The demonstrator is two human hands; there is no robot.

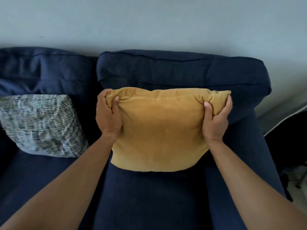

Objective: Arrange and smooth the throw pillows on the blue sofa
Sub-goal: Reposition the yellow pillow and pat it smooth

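Observation:
A mustard-yellow throw pillow (160, 130) stands upright on the right seat of the dark blue sofa (149, 196), in front of the right back cushion (182, 72). My left hand (108, 115) grips its upper left corner, thumb on the front and fingers wrapped behind. My right hand (216, 120) grips the upper right corner the same way. The fabric bunches under both thumbs. A grey-and-white patterned pillow (41, 125) leans on the left seat against the left back cushion (41, 70), untouched.
The sofa's right armrest (245, 155) runs beside the yellow pillow. A pale wall (149, 22) rises behind the sofa. Dark objects and a strip of light floor (295, 180) lie beyond the armrest at the right edge.

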